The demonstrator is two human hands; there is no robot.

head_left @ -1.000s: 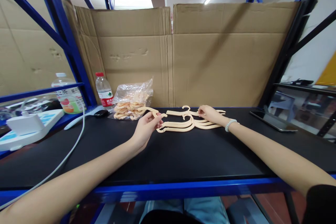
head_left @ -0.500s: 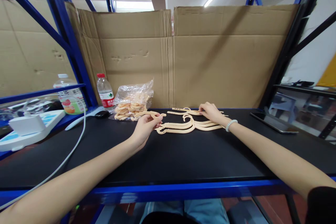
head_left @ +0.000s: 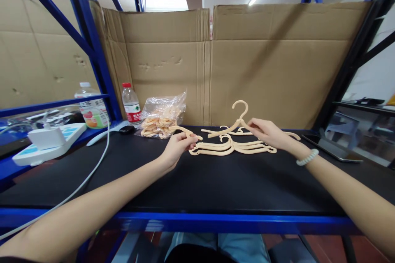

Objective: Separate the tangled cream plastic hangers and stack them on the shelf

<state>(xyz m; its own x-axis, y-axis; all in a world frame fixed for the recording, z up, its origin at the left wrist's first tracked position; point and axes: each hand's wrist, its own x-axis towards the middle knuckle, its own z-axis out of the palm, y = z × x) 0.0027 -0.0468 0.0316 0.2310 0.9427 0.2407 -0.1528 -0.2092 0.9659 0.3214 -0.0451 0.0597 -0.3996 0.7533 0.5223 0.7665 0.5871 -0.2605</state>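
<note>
My right hand (head_left: 268, 132) is closed on a cream plastic clothes hanger (head_left: 226, 131), gripping its right shoulder, with the hook pointing up above the table. Between the thumb and fingers of my left hand (head_left: 176, 150) is a short curved cream hanger part (head_left: 182, 129). In front of my hands lies a group of cream hangers (head_left: 212, 153), nested together with their hooks toward the back. Another flat hanger piece (head_left: 224, 128) lies behind that group, partly covered by the raised hanger.
A clear bag of cream parts (head_left: 162, 121) stands left of centre beside a red-capped bottle (head_left: 131, 107). Farther left are a larger bottle (head_left: 92, 111), a power strip (head_left: 66, 137) and a white cable (head_left: 101, 158). A tablet-like device (head_left: 335, 150) lies right; cardboard (head_left: 277, 65) walls the back.
My right hand has lifted a hanger off the table behind the group, its hook now upright. My left hand keeps its curved part. The view has shifted slightly.
</note>
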